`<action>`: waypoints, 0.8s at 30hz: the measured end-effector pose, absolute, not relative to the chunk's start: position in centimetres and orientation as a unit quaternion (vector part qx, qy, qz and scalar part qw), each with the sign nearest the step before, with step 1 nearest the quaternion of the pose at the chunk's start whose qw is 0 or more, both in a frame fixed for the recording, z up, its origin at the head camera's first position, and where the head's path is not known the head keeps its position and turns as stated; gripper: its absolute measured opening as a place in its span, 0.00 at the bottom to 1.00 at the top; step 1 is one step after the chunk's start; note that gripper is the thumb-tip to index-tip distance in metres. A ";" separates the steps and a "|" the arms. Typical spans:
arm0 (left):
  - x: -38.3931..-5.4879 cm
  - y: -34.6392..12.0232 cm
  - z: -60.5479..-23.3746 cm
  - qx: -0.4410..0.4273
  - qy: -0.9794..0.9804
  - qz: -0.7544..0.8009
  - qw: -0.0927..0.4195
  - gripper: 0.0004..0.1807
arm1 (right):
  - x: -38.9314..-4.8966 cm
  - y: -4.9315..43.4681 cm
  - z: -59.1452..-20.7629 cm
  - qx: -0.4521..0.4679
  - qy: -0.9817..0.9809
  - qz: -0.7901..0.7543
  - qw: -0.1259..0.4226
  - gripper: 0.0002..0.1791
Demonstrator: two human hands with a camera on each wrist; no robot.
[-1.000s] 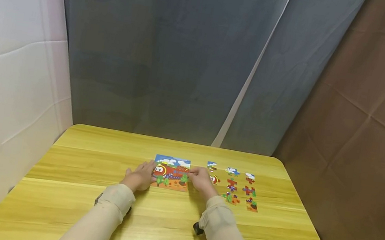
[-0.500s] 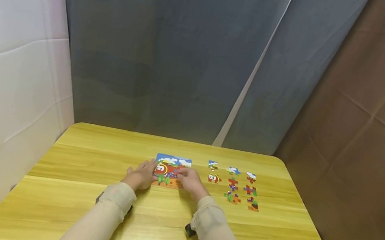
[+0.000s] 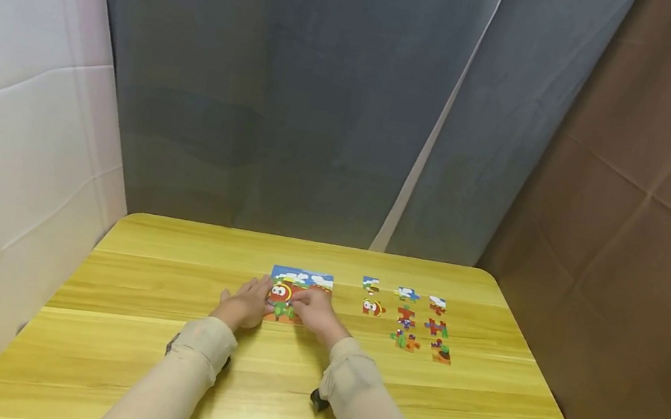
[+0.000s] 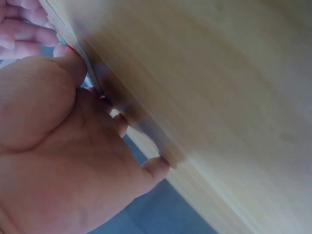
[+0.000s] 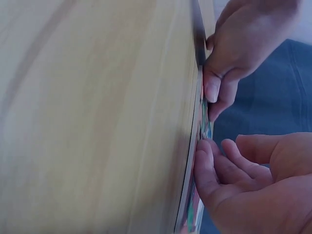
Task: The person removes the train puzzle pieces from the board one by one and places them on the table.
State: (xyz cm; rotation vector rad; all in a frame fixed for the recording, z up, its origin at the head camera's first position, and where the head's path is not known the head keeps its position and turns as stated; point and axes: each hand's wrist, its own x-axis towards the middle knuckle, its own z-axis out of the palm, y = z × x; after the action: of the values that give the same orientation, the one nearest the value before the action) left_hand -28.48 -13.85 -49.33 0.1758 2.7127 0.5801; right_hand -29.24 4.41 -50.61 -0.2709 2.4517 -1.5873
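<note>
A flat puzzle board [image 3: 311, 278] printed with a smiling red train, clouds and cacti lies on the table. My left hand [image 3: 245, 303] rests against its left edge with fingers extended. In the left wrist view the left thumb [image 4: 72, 62] touches the board's edge while the other fingertips stand on the wood. My right hand [image 3: 316, 311] is over the board's middle, fingers bent. Its thumb and forefinger come together at the board's surface in the right wrist view; whether a puzzle piece is between them is hidden. The right hand covers the board's lower right part.
To the right several loose jigsaw pieces lie in rough rows, among them an eyed train-face piece [image 3: 372, 308], a cloud piece [image 3: 407, 295] and a cactus piece [image 3: 405, 341]. The wooden table [image 3: 172, 272] ends at a grey curtain [image 3: 296, 125] behind.
My right hand has moved left from the board's right edge to over its middle. The left hand stays at the left edge, and the loose pieces keep their places.
</note>
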 end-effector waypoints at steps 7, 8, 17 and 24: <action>-28.4 -13.8 -49.1 0.065 0.960 0.206 0.179 0.37 | -29.0 3.7 -50.3 -0.073 0.830 -0.542 0.110 0.13; -28.5 -13.8 -49.1 0.065 0.960 0.204 0.180 0.37 | -29.0 3.7 -50.2 -0.072 0.829 -0.543 0.108 0.13; -28.6 -14.1 -49.2 0.070 0.962 0.195 0.178 0.38 | -28.5 2.2 -50.1 -0.049 0.822 -0.560 0.096 0.20; -28.8 -14.1 -49.5 0.066 0.962 0.192 0.183 0.38 | -28.9 1.3 -50.9 -0.042 0.844 -0.533 0.054 0.21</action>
State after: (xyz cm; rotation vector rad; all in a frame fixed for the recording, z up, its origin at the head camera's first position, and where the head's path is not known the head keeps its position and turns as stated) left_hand -28.77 -14.11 -49.54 0.1868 2.7147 0.5416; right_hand -28.93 1.26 -50.90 -0.1276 2.5622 -1.6177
